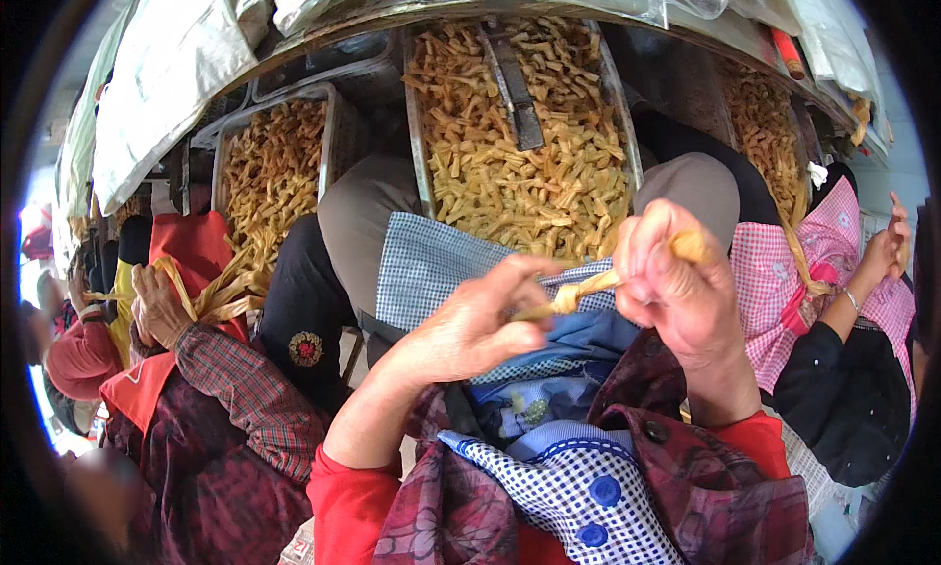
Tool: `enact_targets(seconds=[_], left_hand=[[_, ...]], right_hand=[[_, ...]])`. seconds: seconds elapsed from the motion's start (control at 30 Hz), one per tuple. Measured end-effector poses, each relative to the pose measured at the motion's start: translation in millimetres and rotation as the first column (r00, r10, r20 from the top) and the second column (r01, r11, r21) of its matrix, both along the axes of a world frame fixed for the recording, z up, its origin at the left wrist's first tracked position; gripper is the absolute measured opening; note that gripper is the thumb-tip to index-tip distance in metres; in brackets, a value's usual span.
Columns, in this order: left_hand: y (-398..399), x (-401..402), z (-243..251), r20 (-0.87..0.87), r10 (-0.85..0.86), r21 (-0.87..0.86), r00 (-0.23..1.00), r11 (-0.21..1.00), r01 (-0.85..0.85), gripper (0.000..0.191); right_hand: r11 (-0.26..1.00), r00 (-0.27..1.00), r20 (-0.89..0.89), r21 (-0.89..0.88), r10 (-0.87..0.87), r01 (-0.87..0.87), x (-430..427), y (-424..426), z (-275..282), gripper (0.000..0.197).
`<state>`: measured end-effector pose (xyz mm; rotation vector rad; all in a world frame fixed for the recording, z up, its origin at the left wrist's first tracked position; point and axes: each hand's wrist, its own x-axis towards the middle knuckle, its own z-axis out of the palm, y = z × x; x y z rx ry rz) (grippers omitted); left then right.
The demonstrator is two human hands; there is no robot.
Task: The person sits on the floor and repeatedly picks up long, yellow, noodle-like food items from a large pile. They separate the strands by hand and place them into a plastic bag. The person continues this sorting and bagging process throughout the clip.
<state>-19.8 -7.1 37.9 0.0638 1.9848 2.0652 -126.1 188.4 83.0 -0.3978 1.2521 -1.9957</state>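
Observation:
A pale yellow, flat strip of food (588, 288) with a knot in it stretches between my hands over my lap. My left hand (485, 315) has its fingers at the strip's left end, beside the knot; blur hides how firmly they close. At the other side my right hand (673, 278) is closed on the strip, with a yellowish piece showing at its fingers. In front of my lap is a large plastic tub (420, 161), filled with many short knotted yellow-brown pieces (529, 190). A dark flat metal bar (520, 105) lies over them.
Co-workers sit on both sides; their hands (158, 304) (886, 249) handle similar strips. A smaller tub (328, 142) of knotted pieces stands at left, another (764, 124) at right. Long strips (231, 286) lie by the left co-worker. A tabletop edge with plastic sheeting (176, 65) overhangs the tubs.

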Motion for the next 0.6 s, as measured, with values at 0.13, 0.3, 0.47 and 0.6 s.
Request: enact_targets(seconds=[0.13,0.3,0.47,0.6], left_hand=[[16,-6,6,-0.097,-0.030,-0.208,0.995,0.978,0.009,0.017],[11,0,-11,-0.122,0.026,-0.290,0.992,0.955,-0.061,0.015],[-32,-62,-20,-0.320,0.238,-0.728,0.917,0.558,-0.399,0.014],[-56,-121,-28,-0.352,0.447,-0.662,0.822,0.502,-0.556,0.027]], right_hand=[[1.000,0.995,0.099,-0.018,0.014,-0.012,6,8,-15,0.020],[0.997,0.964,0.264,-0.065,-0.020,0.038,1,9,-30,0.021],[0.910,0.856,-0.498,0.278,-0.137,0.307,-63,-50,-61,0.028],[0.748,0.589,-0.798,0.315,-0.125,0.584,-117,-93,-85,0.026]])
